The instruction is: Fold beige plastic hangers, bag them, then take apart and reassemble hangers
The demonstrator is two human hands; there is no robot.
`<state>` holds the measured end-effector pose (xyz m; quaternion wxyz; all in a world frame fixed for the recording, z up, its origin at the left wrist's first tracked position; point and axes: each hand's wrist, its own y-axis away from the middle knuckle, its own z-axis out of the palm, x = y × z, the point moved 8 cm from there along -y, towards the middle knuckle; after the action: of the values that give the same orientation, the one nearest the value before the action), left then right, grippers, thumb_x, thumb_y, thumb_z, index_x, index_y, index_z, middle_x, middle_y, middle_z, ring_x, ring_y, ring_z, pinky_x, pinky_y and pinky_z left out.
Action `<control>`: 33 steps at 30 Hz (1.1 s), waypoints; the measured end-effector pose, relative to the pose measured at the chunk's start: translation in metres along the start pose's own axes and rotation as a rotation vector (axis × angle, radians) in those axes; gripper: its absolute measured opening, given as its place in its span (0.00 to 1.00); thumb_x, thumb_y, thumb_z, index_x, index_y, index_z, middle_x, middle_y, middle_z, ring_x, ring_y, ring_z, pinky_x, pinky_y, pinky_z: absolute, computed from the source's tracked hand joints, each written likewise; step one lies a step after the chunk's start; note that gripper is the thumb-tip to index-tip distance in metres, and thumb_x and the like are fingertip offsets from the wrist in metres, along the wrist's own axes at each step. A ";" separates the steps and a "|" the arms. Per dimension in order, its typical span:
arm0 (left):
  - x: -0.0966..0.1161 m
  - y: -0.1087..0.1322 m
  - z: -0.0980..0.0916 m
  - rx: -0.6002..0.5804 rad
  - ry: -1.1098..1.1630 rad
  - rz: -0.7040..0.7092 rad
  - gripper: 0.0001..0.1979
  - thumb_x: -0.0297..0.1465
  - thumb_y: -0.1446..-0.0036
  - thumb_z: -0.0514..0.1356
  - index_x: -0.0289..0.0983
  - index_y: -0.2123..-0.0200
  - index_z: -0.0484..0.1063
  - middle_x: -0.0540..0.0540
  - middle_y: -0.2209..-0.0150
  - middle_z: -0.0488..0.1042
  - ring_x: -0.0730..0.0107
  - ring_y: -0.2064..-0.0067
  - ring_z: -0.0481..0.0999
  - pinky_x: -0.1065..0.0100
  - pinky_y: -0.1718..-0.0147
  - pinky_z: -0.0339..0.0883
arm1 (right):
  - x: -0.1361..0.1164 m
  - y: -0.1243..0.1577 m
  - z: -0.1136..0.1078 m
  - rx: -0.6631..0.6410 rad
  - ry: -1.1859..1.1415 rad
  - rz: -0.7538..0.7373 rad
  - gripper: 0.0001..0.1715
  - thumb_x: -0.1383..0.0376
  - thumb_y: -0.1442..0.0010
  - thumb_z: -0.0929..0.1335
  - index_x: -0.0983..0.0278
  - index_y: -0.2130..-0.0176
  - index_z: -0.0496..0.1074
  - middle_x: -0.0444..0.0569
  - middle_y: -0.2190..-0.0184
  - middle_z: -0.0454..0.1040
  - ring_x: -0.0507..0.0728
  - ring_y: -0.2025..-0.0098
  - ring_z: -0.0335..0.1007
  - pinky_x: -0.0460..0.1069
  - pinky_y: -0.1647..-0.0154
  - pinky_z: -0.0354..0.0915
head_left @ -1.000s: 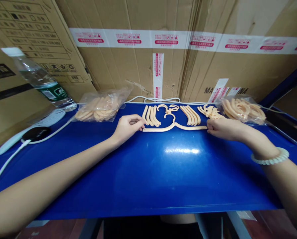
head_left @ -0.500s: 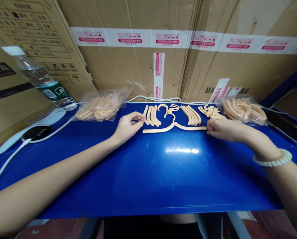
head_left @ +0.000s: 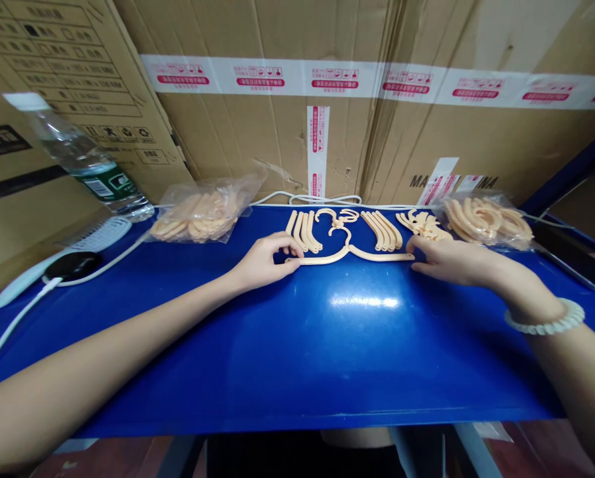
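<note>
A beige hanger (head_left: 372,255), made of a hook and two curved arms, lies on the blue table (head_left: 297,372). My left hand (head_left: 267,261) pinches the left arm's outer end between thumb and fingers. At the right arm's outer end is my right hand (head_left: 441,259), thumb and index finger apart around the tip. Behind the hanger lie a left row of curved pieces (head_left: 305,232), a right row (head_left: 382,231) and some loose hooks (head_left: 347,216). Small beige pieces (head_left: 422,224) are heaped just behind my right hand.
Bags of beige parts stand at the left (head_left: 198,212) and right (head_left: 489,219). Further left are a water bottle (head_left: 95,166), a hairbrush (head_left: 98,232) and a black charging puck (head_left: 73,265). A phone (head_left: 581,255) lies far right. Cardboard boxes (head_left: 257,133) and a white cable (head_left: 312,197) are behind.
My left hand has moved from beside the left row to the hanger's left end and closed on it. My right hand's thumb and index finger have parted slightly.
</note>
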<state>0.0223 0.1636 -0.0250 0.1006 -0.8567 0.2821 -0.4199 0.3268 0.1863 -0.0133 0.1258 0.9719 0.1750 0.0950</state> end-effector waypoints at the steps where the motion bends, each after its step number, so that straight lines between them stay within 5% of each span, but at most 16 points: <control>1: -0.004 0.000 -0.002 0.021 0.005 -0.024 0.07 0.31 0.48 0.61 0.38 0.65 0.76 0.46 0.63 0.78 0.64 0.61 0.75 0.64 0.60 0.67 | -0.001 0.000 -0.002 0.008 -0.005 -0.008 0.16 0.63 0.38 0.64 0.64 0.51 0.69 0.58 0.59 0.77 0.65 0.58 0.75 0.52 0.61 0.66; 5: -0.021 -0.001 -0.014 0.121 0.002 -0.117 0.10 0.31 0.46 0.59 0.38 0.60 0.75 0.44 0.59 0.79 0.62 0.57 0.76 0.64 0.61 0.69 | -0.001 0.003 -0.011 0.081 0.013 -0.015 0.13 0.65 0.40 0.64 0.63 0.56 0.73 0.55 0.63 0.78 0.62 0.63 0.75 0.50 0.65 0.64; 8: -0.022 -0.003 -0.019 0.127 -0.146 -0.052 0.13 0.27 0.44 0.55 0.39 0.58 0.76 0.44 0.55 0.79 0.59 0.52 0.75 0.58 0.52 0.69 | -0.003 0.006 -0.026 0.241 0.022 0.023 0.14 0.63 0.37 0.62 0.63 0.56 0.73 0.52 0.68 0.78 0.61 0.68 0.74 0.51 0.69 0.61; 12: -0.018 -0.003 -0.014 0.074 -0.260 0.053 0.19 0.22 0.44 0.51 0.39 0.54 0.76 0.43 0.50 0.78 0.57 0.46 0.74 0.53 0.42 0.64 | -0.022 0.005 -0.049 0.494 -0.171 -0.126 0.15 0.62 0.36 0.62 0.65 0.55 0.74 0.53 0.65 0.79 0.60 0.65 0.75 0.50 0.65 0.64; 15: -0.016 -0.002 -0.008 0.044 -0.291 0.091 0.19 0.21 0.43 0.52 0.39 0.53 0.76 0.43 0.51 0.79 0.57 0.46 0.75 0.52 0.42 0.65 | -0.038 -0.006 -0.063 0.569 -0.312 -0.217 0.16 0.64 0.36 0.63 0.67 0.54 0.76 0.54 0.63 0.80 0.60 0.62 0.76 0.50 0.61 0.67; 26: -0.017 0.001 -0.007 0.070 -0.378 0.088 0.14 0.22 0.41 0.54 0.38 0.55 0.75 0.42 0.51 0.78 0.54 0.46 0.72 0.52 0.43 0.65 | -0.073 -0.091 -0.069 0.412 -0.290 -0.197 0.19 0.64 0.37 0.70 0.66 0.47 0.77 0.53 0.59 0.82 0.61 0.58 0.77 0.49 0.59 0.65; 33: -0.021 -0.001 -0.007 0.059 -0.391 0.071 0.09 0.25 0.36 0.56 0.38 0.57 0.75 0.43 0.54 0.77 0.56 0.51 0.72 0.54 0.47 0.66 | -0.074 -0.112 -0.068 0.446 -0.403 -0.188 0.06 0.68 0.43 0.73 0.64 0.62 0.81 0.49 0.67 0.81 0.58 0.63 0.76 0.48 0.64 0.62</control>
<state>0.0068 0.1772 -0.0340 0.1932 -0.9083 0.2746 -0.2496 0.2081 0.2758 0.0093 -0.0502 0.9542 0.2523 -0.1525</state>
